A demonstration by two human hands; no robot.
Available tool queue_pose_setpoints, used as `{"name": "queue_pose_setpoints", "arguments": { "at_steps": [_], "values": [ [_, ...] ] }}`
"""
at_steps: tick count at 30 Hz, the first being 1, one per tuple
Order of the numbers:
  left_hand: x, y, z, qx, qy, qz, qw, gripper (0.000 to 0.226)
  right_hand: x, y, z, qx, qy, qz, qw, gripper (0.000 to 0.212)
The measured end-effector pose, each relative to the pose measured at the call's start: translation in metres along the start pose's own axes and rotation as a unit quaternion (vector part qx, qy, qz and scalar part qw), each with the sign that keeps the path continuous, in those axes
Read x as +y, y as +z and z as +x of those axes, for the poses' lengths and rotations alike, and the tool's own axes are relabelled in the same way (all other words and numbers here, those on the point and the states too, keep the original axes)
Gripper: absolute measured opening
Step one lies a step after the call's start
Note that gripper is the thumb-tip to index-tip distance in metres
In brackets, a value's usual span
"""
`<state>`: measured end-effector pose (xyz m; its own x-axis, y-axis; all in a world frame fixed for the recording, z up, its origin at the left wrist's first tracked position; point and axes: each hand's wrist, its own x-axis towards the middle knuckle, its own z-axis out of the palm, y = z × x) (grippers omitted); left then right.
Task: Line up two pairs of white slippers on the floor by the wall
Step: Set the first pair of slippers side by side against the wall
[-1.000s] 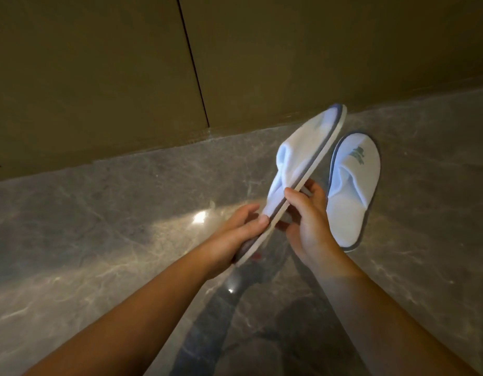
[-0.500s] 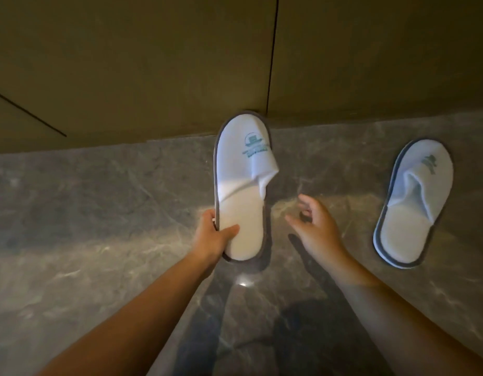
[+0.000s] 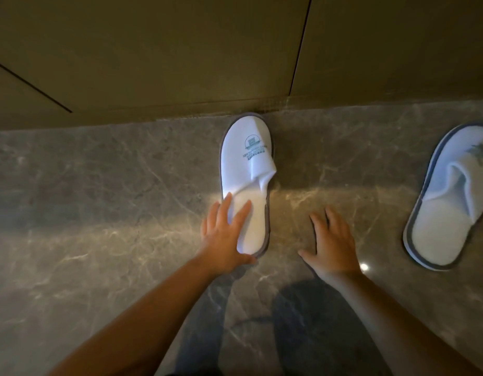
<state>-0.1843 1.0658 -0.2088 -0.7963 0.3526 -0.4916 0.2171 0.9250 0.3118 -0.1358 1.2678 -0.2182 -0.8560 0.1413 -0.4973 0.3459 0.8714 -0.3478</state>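
Splayed left hand presses terry slipper on marble floor; right hand spread, empty.

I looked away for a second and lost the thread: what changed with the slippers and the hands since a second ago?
The slipper held on edge by both hands was laid flat, toe at the wall; this near slipper now lies on the floor. The right hand let go and hovers open beside it. The left hand opened its grip and rests flat on the heel. The other slipper lies tilted as before.
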Motion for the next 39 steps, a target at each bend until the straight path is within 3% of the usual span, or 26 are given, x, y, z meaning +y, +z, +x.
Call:
{"name": "queue_pose_setpoints", "arguments": {
  "at_steps": [3,7,30,39],
  "values": [
    [-0.006,0.004,0.007,-0.037,0.080,0.097,0.991,0.099,0.002,0.000,0.000,-0.008,-0.001,-0.005,1.000,0.080],
    [-0.004,0.010,0.012,-0.021,0.119,0.128,0.984,0.081,-0.001,-0.001,0.000,-0.009,0.004,-0.001,1.000,0.080],
    [-0.003,0.014,-0.002,-0.008,0.009,0.131,0.991,0.071,-0.006,-0.011,-0.003,-0.020,-0.001,0.028,0.999,0.072],
    [-0.008,0.011,-0.003,-0.013,0.018,0.108,0.994,0.073,0.001,-0.013,-0.005,-0.002,-0.012,0.052,0.999,0.068]
  ]
}}
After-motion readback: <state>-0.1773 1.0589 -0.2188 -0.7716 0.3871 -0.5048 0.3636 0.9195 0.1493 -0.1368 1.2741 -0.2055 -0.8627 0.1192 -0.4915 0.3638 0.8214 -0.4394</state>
